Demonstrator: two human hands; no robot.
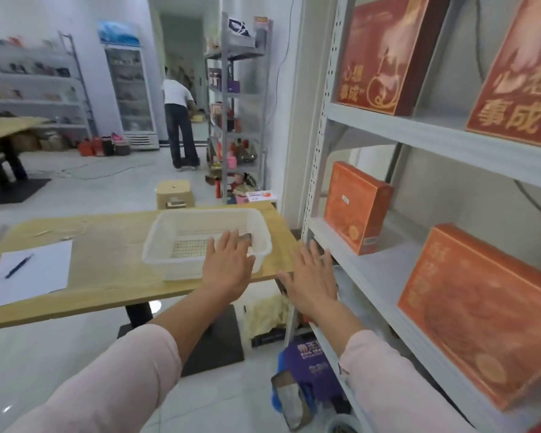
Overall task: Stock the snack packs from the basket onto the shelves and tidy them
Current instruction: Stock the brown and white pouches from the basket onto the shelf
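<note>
Hovering flat-fingered, left hand point(227, 266) over the basket point(169, 232) — right hand point(311, 278) spread beside the shelf point(372, 270).

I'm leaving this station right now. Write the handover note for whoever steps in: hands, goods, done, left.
Left hand: open, fingers straight, over the near right corner of the basket.
Right hand: open and empty, between the table edge and the middle shelf.
Things: the basket sits on the table and looks almost empty. A dark thing at the left fingertips is too hidden to name. Two orange boxes stand apart on the middle shelf.
Done: most stocking, apparently.
Left: check the dark thing, then straighten the boxes.
</note>
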